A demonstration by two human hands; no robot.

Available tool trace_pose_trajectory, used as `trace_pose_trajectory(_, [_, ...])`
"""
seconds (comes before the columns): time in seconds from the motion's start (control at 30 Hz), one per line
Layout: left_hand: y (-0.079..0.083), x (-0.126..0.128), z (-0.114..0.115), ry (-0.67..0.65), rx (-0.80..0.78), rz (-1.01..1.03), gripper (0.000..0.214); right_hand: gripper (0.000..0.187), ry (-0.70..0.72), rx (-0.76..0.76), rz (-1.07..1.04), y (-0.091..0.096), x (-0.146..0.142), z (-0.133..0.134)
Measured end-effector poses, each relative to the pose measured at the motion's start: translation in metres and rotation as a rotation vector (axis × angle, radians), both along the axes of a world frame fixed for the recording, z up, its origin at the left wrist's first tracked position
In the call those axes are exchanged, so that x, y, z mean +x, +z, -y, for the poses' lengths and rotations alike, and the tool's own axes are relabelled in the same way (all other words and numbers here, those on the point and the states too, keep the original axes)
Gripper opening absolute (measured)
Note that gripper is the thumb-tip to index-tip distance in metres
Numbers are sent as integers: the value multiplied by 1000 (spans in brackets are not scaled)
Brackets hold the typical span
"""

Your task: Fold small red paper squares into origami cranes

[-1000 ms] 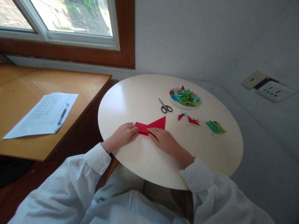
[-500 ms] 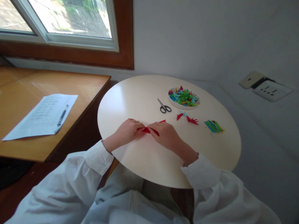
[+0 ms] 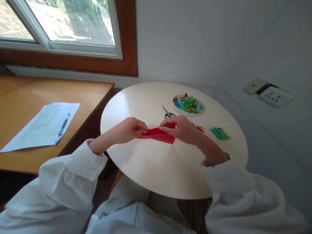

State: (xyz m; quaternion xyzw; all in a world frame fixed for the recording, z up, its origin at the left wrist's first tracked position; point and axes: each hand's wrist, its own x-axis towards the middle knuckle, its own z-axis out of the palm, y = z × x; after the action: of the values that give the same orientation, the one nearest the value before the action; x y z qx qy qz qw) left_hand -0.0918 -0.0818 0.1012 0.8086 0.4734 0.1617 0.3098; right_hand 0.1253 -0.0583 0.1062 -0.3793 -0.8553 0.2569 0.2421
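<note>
A sheet of red paper (image 3: 158, 136) stretches between my two hands over the round white table (image 3: 156, 172), with a fold along its upper edge. My left hand (image 3: 130, 130) pinches its left end between thumb and fingers. At the upper right part of the sheet, my right hand (image 3: 181, 128) grips the folded edge. Just behind the right hand lie scissors (image 3: 168, 112), their handles partly covered. Small red folded paper pieces (image 3: 198, 127) sit beyond the right wrist, partly hidden.
A round white tray (image 3: 188, 113) full of colourful folded paper pieces stands toward the back. Green, blue and yellow paper strips (image 3: 220, 133) lie at the right. On the wooden desk (image 3: 90, 94) at left are a written sheet (image 3: 41, 126) and a pen (image 3: 64, 124).
My hands have moved apart, and the red paper between them now shows more of its surface. The right hand has shifted right and up, covering part of the scissors and folded pieces.
</note>
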Motion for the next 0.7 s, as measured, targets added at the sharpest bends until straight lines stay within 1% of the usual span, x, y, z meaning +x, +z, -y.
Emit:
trace_pose_trajectory(0.1, [3, 4, 2, -17, -17, -6, 23, 16, 16, 16, 12, 3, -2, 4])
trace_pose_trajectory(0.2, [8, 12, 5, -34, 42, -25, 24, 18, 48, 31, 35, 7, -5, 10])
trace_pose_trajectory(0.27, [12, 19, 7, -40, 107, -60, 24, 19, 46, 86, 80, 10, -8, 13])
trace_pose_trajectory(0.4, [16, 27, 13, -33, 237, -132, 24, 19, 17, 251, 212, 15, -12, 20])
trace_pose_trajectory(0.5, [18, 28, 18, -50, 294, -162, 24, 19, 32, 299, 246, 18, -13, 23])
trace_pose_trajectory(0.6, [21, 26, 21, -75, 290, -171, 26, 18, 34, 307, 251, 21, -9, 25])
trace_pose_trajectory(0.7, [26, 24, 21, -85, 241, -156, 28, 16, 4, 311, 252, 25, -1, 25])
